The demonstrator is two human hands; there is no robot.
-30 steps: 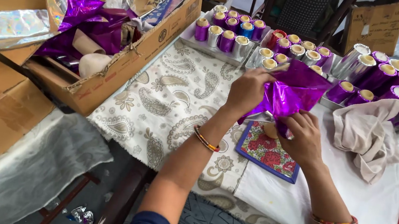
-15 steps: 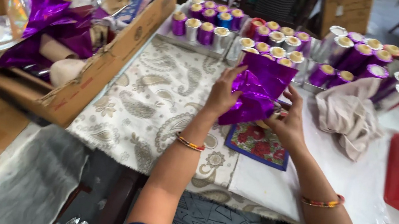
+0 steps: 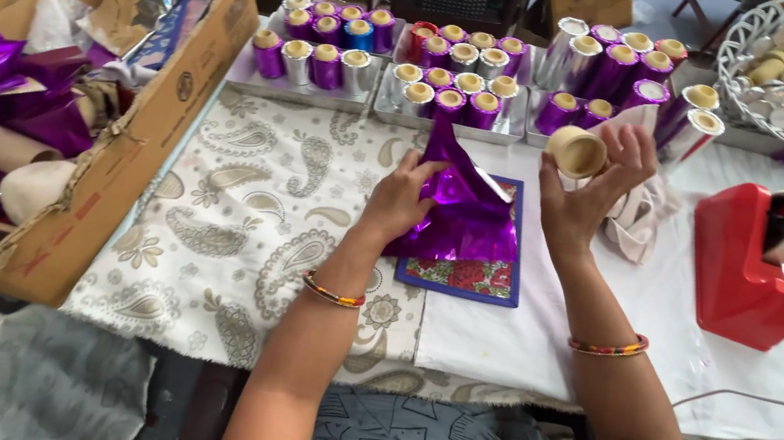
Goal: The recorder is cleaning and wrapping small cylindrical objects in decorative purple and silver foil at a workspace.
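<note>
Head view: the left hand (image 3: pixel 401 201) pinches purple foil (image 3: pixel 461 214) over a floral mat (image 3: pixel 465 278) on the desk (image 3: pixel 538 340) while the right hand (image 3: pixel 590 191), fingers curled round it, lifts a bare cup (image 3: pixel 575 152), seemingly mid-wrapping, needing cup set on foil; cardboard box (image 3: pixel 128 155) left, red tape dispenser (image 3: pixel 749 267) right.

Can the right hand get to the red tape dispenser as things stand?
Probably not freely: the right hand already holds a bare cardboard tube. The path to the red tape dispenser across the white cloth looks open, though.
</note>
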